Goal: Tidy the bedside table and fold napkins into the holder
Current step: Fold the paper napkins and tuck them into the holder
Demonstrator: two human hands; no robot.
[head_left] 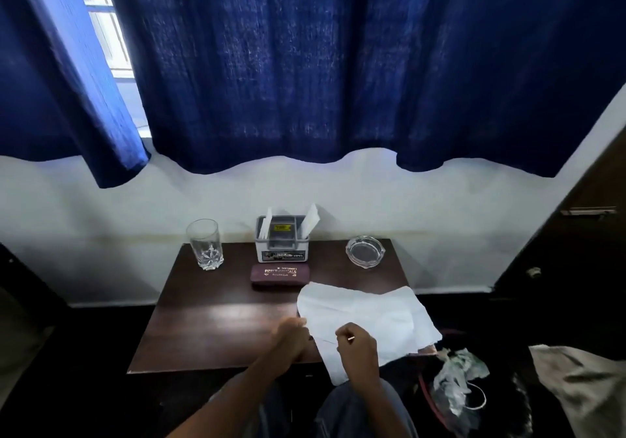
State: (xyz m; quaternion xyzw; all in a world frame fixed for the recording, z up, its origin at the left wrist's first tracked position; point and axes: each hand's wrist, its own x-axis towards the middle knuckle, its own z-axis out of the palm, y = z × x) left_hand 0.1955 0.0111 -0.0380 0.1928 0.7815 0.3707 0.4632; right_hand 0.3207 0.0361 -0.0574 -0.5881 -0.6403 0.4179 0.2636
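Napkin, a white sheet partly opened out, lies on the near right corner of the bench, its right edge hanging past the bench edge. The left hand pinches its near left edge with fingers closed on the paper, and the right hand grips the near part, likely to line up corners for a fold. At the far middle of the bench stands the holder, already carrying upright folded napkins at both ends, so the sheet has a short way to travel. Just in front of the holder lies a maroon spectacle case. A drinking glass stands far left and a glass ashtray far right, both well apart from the folding area.
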